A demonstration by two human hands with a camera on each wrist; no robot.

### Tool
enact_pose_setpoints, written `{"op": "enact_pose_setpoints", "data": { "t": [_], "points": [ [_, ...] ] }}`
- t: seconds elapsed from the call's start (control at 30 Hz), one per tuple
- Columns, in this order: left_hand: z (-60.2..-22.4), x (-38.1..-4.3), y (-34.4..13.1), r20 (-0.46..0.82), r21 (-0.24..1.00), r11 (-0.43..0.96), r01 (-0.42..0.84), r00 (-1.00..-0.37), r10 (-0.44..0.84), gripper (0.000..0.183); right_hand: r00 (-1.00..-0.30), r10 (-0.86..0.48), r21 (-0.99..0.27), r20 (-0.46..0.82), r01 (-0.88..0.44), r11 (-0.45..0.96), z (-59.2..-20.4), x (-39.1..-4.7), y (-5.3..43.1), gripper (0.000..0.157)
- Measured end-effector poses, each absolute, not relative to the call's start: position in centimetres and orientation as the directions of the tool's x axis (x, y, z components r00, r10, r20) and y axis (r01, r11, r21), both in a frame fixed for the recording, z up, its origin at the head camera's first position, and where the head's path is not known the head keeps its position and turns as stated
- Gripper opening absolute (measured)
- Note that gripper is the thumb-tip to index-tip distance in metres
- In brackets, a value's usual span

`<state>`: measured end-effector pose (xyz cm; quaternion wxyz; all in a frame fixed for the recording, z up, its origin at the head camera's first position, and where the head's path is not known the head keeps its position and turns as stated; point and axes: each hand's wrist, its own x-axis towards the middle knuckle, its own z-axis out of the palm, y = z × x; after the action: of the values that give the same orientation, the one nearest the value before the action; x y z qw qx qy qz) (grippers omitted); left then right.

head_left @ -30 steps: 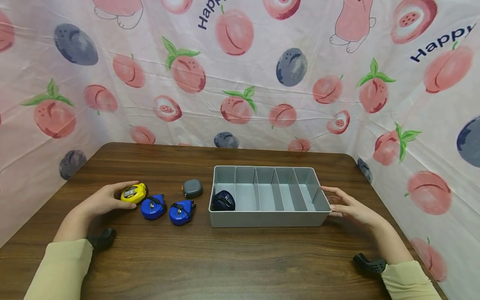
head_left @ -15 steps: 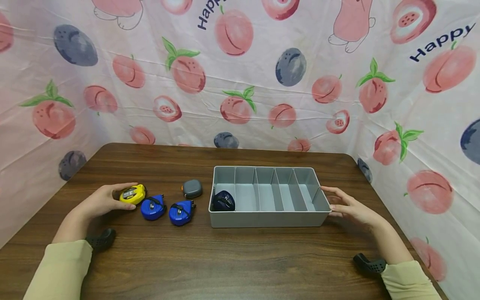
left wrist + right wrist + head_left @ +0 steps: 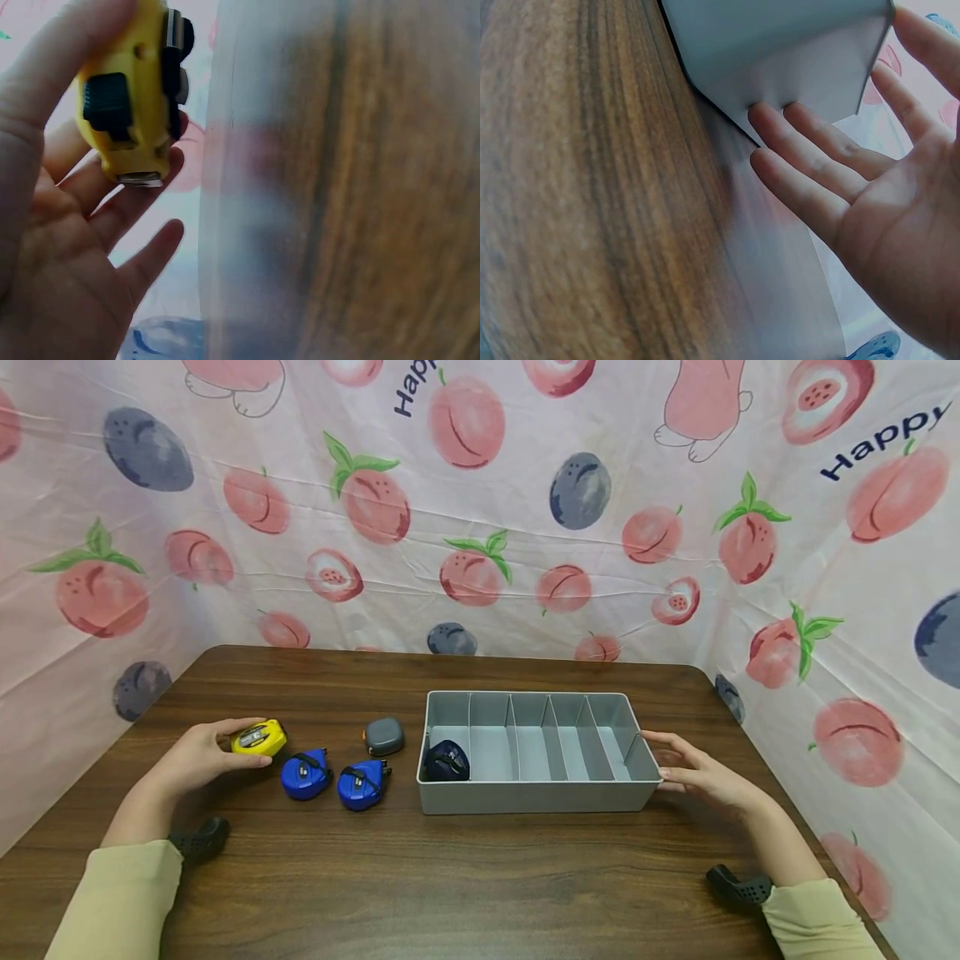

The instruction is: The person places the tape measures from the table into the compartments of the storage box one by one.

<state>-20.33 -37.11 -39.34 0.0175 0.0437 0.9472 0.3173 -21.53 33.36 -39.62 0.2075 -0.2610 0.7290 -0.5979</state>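
My left hand (image 3: 193, 757) pinches a yellow tape measure (image 3: 259, 737) between thumb and fingers. In the left wrist view the tape measure (image 3: 124, 97) shows its black button, and light shows between it and the wood. My right hand (image 3: 705, 781) touches the right end of a grey compartment box (image 3: 536, 798) with extended fingers. The right wrist view has several fingertips against the end wall (image 3: 810, 71). Inside the leftmost compartment lies a dark navy tape measure (image 3: 447, 762). Two blue tape measures (image 3: 304, 775) lie just right of my left hand.
A small dark grey rounded tape measure (image 3: 385, 737) with an orange tip lies behind the blue pair, left of the box. The wooden table (image 3: 480, 877) ends at a fruit-printed curtain (image 3: 390, 610) behind and at both sides.
The yellow tape measure has risen slightly and shifted a little left in my left hand, away from the nearest blue one. My right hand and the box stay put.
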Motion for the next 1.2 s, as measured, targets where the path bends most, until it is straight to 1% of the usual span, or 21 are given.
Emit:
{"op": "enact_pose_setpoints", "data": {
  "t": [0.57,0.73,0.93,1.2],
  "points": [
    [-38.8,-20.1,-36.3,0.199,0.589,0.791,0.163,-0.978,0.053,0.069,-0.753,-0.657,-0.984,0.037,-0.144,0.109,-39.6,-21.7,33.3,0.053],
    [-38.8,-20.3,-36.1,0.218,0.59,0.788,0.177,-0.974,0.055,0.066,-0.756,-0.653,-0.983,0.029,-0.141,0.121,-39.6,-21.7,33.4,0.053],
    [-38.3,-20.2,-35.7,0.224,0.58,0.795,0.176,-0.973,0.052,0.068,-0.776,-0.631,-0.98,0.002,-0.127,0.154,-39.5,-21.6,33.4,0.053],
    [-38.1,-20.1,-35.0,0.277,0.566,0.798,0.206,-0.96,0.051,0.066,-0.78,-0.625,-0.981,-0.008,-0.114,0.155,-39.6,-21.7,33.4,0.053]
  ]
}}
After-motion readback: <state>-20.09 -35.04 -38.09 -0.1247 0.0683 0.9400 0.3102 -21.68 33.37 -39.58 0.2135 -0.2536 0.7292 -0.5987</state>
